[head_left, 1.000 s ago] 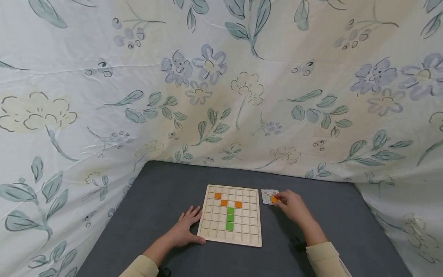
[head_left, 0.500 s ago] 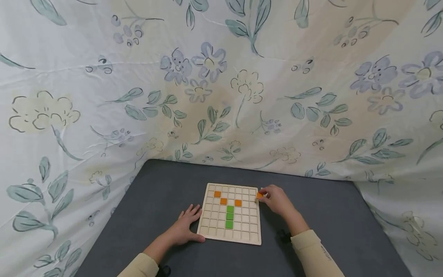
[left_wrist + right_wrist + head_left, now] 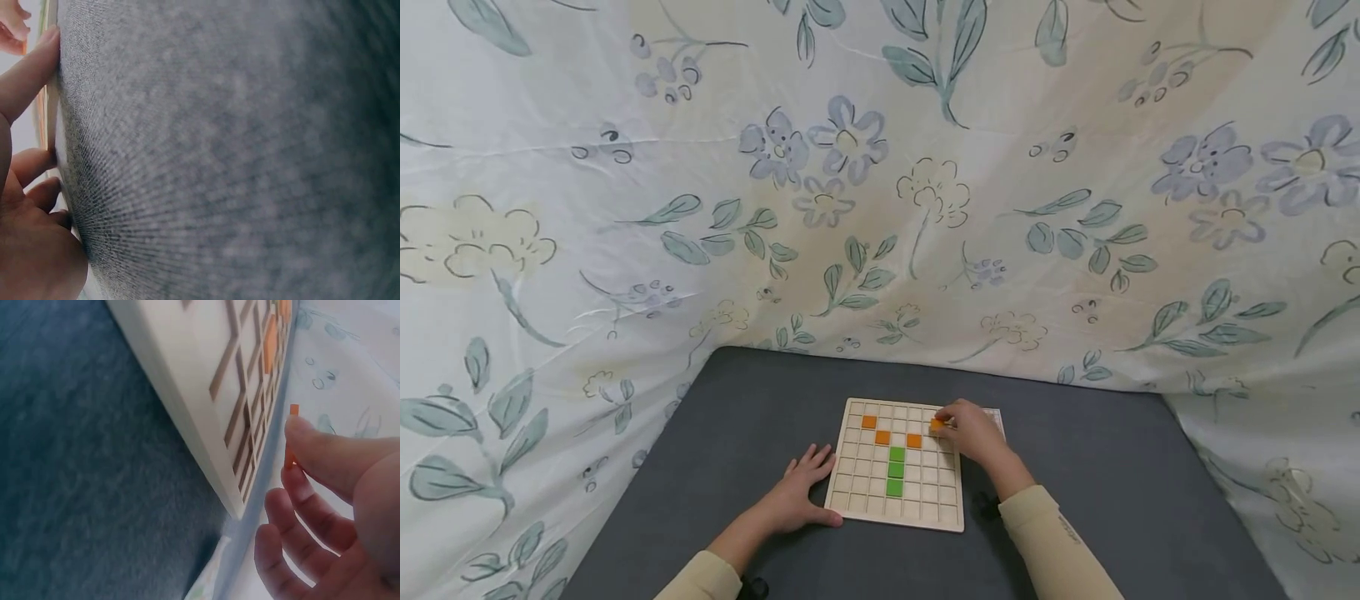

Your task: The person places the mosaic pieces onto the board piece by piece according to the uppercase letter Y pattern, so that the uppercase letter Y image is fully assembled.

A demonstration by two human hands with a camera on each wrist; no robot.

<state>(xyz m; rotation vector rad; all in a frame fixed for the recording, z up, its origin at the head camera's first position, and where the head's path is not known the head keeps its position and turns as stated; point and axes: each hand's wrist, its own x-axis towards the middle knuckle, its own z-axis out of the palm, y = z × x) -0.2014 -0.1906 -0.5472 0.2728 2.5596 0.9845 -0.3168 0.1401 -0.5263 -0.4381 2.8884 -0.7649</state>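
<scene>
A pale wooden grid board point(image 3: 865, 505) lies on the dark table. Set in its squares are several orange tiles point(image 3: 883, 437) and a column of green tiles point(image 3: 896, 470). My right hand point(image 3: 973, 431) pinches one orange tile point(image 3: 292, 435) between thumb and forefinger, over the board's upper right squares; in the right wrist view that tile is held on edge, apart from the grid. My left hand point(image 3: 805, 492) rests on the table with fingers spread, thumb and fingertips touching the board's left edge. The left wrist view shows those fingertips point(image 3: 50, 37) against the board's side.
A small printed pattern card point(image 3: 994, 414) lies right of the board, partly hidden behind my right hand. The dark grey table point(image 3: 1090, 483) stretches out on both sides. A floral cloth point(image 3: 880, 208) hangs behind the table and along its sides.
My right hand has moved left from above the pattern card to the board's upper right squares, carrying the orange tile. The left hand has stayed at the board's left edge.
</scene>
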